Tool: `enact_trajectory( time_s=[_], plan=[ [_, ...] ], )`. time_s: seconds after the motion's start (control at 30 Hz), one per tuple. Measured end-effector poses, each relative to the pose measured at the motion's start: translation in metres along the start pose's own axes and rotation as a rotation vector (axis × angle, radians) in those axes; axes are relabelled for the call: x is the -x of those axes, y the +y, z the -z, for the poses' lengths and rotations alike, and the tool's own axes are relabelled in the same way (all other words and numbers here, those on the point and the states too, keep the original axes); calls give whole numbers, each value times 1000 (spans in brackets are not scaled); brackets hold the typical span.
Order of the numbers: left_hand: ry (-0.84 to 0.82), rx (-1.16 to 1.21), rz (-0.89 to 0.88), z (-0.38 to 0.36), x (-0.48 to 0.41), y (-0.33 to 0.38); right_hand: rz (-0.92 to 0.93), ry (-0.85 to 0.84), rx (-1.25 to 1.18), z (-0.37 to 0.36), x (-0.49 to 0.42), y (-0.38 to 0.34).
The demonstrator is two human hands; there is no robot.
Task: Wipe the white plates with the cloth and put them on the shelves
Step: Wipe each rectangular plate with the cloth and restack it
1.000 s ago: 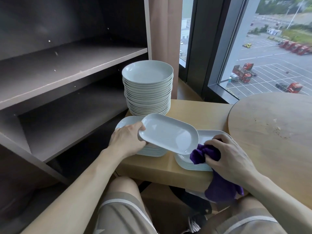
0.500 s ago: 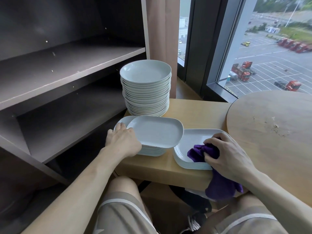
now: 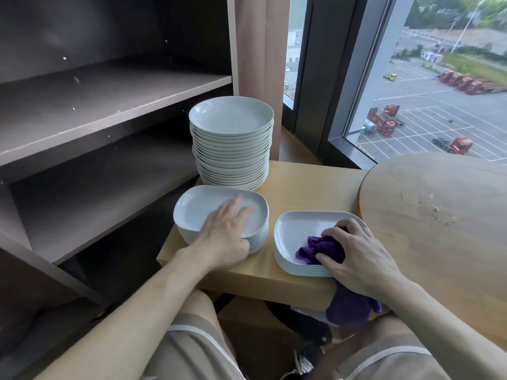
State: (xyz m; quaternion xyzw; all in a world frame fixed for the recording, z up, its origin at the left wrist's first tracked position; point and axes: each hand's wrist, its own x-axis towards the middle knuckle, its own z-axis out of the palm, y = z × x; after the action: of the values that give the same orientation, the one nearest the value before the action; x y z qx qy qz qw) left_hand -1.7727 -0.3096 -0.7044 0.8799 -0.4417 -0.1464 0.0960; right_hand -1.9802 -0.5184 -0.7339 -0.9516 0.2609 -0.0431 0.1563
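**Flat palm on one stack, cloth bunched on the other**

The left hand (image 3: pixel 225 229) lies flat on the top plate of the left stack of oblong white plates (image 3: pixel 192 212), with its fingers straight and slightly spread. Just beyond its fingertips stands a tall stack of round white plates (image 3: pixel 231 116). The dark shelves (image 3: pixel 109 97) are off to its left.

The right hand (image 3: pixel 356 259) has its fingers curled round a purple cloth (image 3: pixel 321 249). It bunches the cloth against the top plate of the right stack of oblong white plates (image 3: pixel 296 229), directly beneath it. The cloth's loose end hangs below the wrist, over the near edge of the wooden table (image 3: pixel 310 179).

The two oblong stacks sit just beside each other, not touching. A round wooden tabletop (image 3: pixel 439 215) lies to the right of the right hand.
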Motion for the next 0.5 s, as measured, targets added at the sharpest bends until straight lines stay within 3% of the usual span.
enact_trajectory(
  time_s=[0.13, 0.3, 0.5],
  plan=[
    [-1, -11, -177, -22, -4, 14, -44, -85, 53, 3, 2, -5],
    [-72, -117, -145, -36, -6, 17, -56, -119, 117, 5, 2, -12],
    [-14, -133, -97, -40, -9, 27, -22, -122, 139, 6, 2, -11]
  ],
)
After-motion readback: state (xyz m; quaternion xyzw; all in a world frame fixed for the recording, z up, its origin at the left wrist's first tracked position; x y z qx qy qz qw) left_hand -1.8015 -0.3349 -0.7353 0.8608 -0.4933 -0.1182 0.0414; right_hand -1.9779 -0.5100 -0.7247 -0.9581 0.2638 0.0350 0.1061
